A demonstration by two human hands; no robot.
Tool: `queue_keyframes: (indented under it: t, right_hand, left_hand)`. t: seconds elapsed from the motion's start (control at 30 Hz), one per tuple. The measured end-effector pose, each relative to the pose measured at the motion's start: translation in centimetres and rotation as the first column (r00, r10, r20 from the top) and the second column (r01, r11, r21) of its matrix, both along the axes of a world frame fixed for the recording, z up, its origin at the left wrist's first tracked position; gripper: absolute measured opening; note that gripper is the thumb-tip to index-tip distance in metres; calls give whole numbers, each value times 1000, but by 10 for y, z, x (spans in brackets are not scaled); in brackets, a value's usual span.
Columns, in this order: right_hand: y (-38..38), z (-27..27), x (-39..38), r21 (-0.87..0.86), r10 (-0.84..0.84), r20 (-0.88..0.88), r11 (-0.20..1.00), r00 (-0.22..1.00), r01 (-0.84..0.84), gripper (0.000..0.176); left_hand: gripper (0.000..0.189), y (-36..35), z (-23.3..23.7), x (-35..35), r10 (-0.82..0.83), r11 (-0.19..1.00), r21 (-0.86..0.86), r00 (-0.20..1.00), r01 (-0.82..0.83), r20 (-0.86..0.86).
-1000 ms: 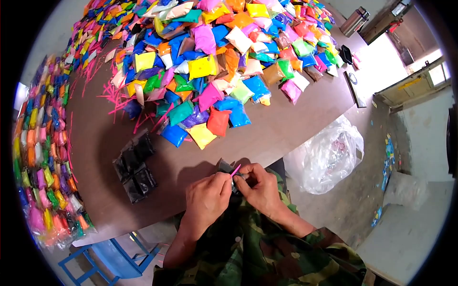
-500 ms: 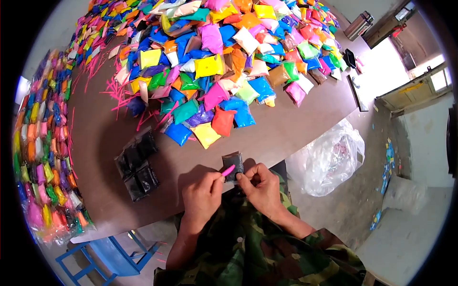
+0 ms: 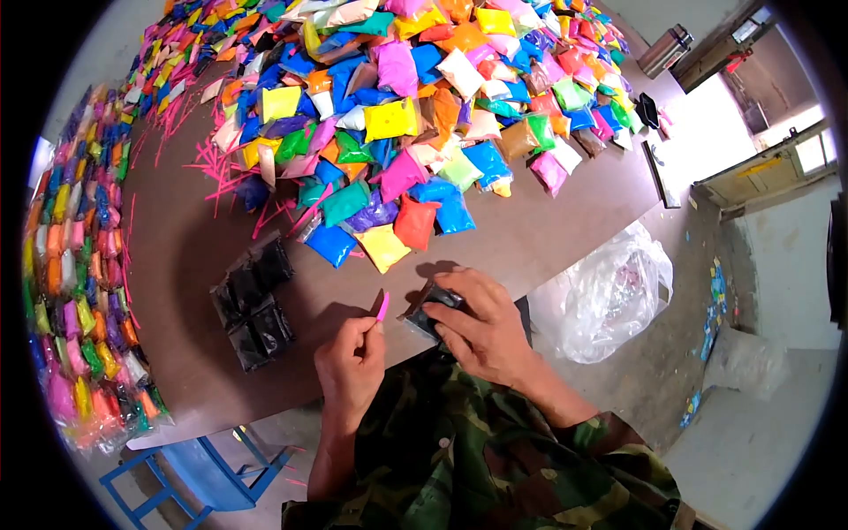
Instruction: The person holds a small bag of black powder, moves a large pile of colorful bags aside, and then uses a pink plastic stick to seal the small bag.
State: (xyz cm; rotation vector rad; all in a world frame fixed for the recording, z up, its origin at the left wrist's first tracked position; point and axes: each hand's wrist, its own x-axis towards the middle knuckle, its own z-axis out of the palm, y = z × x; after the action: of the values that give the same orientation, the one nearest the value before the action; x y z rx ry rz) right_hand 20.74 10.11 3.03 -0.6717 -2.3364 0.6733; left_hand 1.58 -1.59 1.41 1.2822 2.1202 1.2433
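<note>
Starting at the left edge of the frame, we see a long band of coloured packets (image 3: 75, 265), far too many to count, and one blue stool (image 3: 194, 468) on the floor at the lower left. Loose pink sticks (image 3: 221, 177) lie scattered in the upper left of the brown table (image 3: 530, 238). A small cluster of black packets (image 3: 252, 305) sits left of centre; we cannot count them exactly. Our left hand (image 3: 349, 371) is just right of that cluster, its thumb and fingertips pinching one pink stick (image 3: 382, 306), which points up and clear of the table. Just beside it, apart from the stick, lies one black packet (image 3: 424, 314) near the table's lower edge. Our right hand (image 3: 481, 331) covers the packet's right side, fingers close together and bent over it. Above, a great heap of coloured packets (image 3: 397, 106) fills the top centre. To the right, on the grey concrete floor, stands one clear plastic bag (image 3: 609, 291), and in the upper right one steel flask (image 3: 662, 40).
</note>
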Motion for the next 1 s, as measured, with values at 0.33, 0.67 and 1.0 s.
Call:
queue_keyframes:
  t: [0.33,0.67,1.0]
  right_hand:
    - [-4,-10,9,66,-196,55,979,979,193,39]
    - [-15,-23,12,73,-202,-48,976,978,205,41]
    - [-17,-27,8,64,-237,-70,968,969,242,33]
  left_hand:
    - [5,-7,7,15,5,1000,9,1000,-5,5]
    - [8,33,0,32,-167,986,7,980,169,-108]
    - [9,30,14,36,-219,975,2,960,222,-174]
